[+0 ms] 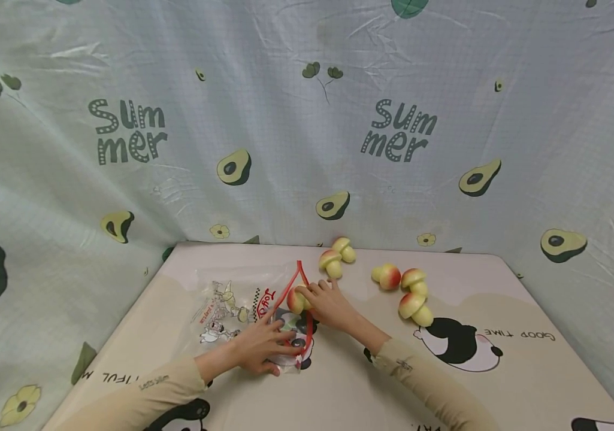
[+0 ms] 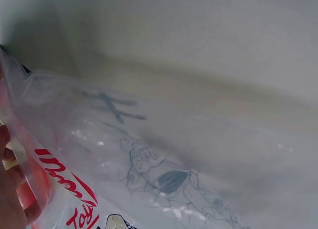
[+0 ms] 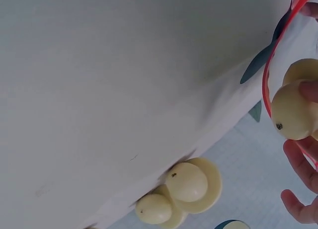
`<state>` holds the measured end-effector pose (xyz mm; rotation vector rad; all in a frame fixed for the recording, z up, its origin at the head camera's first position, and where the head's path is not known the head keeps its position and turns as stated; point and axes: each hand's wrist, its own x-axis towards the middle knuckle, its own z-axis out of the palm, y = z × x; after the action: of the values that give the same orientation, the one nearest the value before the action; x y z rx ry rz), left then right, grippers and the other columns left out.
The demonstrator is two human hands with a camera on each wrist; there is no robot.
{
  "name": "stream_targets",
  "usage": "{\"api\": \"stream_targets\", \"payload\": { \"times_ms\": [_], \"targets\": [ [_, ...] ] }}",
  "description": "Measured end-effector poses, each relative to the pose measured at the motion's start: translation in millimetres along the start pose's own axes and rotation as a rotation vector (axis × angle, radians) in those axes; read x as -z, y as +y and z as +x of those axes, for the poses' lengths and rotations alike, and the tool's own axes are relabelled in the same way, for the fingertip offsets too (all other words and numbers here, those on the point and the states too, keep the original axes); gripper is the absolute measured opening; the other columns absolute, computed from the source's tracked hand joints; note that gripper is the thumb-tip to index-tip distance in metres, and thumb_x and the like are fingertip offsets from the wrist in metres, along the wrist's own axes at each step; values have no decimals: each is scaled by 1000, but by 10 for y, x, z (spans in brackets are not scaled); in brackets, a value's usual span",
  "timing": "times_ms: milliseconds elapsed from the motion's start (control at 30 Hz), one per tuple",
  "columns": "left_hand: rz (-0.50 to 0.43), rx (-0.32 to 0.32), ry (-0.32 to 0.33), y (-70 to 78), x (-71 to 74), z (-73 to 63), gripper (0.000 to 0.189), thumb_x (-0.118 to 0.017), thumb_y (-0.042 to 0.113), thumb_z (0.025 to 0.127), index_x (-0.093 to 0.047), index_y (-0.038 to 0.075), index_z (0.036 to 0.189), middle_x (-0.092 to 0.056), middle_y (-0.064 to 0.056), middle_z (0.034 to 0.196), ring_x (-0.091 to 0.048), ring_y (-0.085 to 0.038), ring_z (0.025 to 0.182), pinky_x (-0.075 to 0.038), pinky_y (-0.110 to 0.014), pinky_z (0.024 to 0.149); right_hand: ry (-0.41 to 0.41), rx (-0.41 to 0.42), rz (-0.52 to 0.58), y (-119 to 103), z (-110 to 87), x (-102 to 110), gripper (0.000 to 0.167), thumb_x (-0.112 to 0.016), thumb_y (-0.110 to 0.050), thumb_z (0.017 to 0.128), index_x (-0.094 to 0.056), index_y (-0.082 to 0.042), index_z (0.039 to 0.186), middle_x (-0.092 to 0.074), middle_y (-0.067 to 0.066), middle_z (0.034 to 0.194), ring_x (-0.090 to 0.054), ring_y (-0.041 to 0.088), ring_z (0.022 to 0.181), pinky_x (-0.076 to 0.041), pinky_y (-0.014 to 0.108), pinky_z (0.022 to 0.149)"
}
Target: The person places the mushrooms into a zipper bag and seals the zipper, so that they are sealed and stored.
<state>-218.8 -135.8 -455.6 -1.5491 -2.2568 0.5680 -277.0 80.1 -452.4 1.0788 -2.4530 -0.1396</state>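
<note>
A clear zip bag (image 1: 231, 305) with red edging and printed cartoon figures lies on the table, its mouth spread toward the right. My left hand (image 1: 263, 347) holds the bag at its near red edge, fingers reaching across the mouth; in the left wrist view that hand (image 2: 12, 199) shows only at the left border. At the mouth, my right hand (image 1: 333, 305) grips a yellow and red toy mushroom (image 1: 295, 301) between thumb and fingers. Seen by the right wrist camera, the red rim runs right behind the pale stem of this mushroom (image 3: 293, 112).
Two more toy mushrooms (image 1: 330, 263) lie together near the table's back edge. Further right are three others, one on its side (image 1: 389, 276) and a pair touching (image 1: 414, 306). A curtain (image 1: 285, 120) printed with avocados hangs behind the panda-patterned table (image 1: 350, 383).
</note>
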Motion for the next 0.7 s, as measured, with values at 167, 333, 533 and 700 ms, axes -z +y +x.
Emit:
{"api": "stream_targets", "payload": {
  "times_ms": [167,333,533,700],
  "targets": [
    [-7,0,-5,1,-8,2,59,-42,66,77,-42,40,130,-53,6,125,-52,-21,104,-34,-56,94,-24,4,-8,-13,15,-23,59,-70,-27,74,-41,-23,126,-57,-2,106,-50,18,91,-38,43,85],
    [-16,-3,-12,0,-14,2,59,-42,66,77,-41,39,131,-53,6,125,-51,-22,105,-33,-56,94,-44,1,-17,-30,30,-47,57,-68,-26,76,-41,-24,126,-57,-2,102,-51,19,90,-38,42,85],
    [-30,-2,-11,4,-7,-4,59,-42,65,78,-42,39,130,-53,5,126,-52,-22,106,-34,-56,94,-90,2,17,-58,30,-62,56,-67,-25,77,-40,-23,126,-56,0,103,-53,20,91,-39,41,81],
    [-54,0,-16,5,11,-4,58,-43,64,78,-42,38,130,-53,4,126,-52,-23,106,-33,-56,94,-109,5,44,-61,21,-62,56,-67,-24,78,-40,-22,126,-53,4,108,-54,23,93,-41,42,81]
  ]
}}
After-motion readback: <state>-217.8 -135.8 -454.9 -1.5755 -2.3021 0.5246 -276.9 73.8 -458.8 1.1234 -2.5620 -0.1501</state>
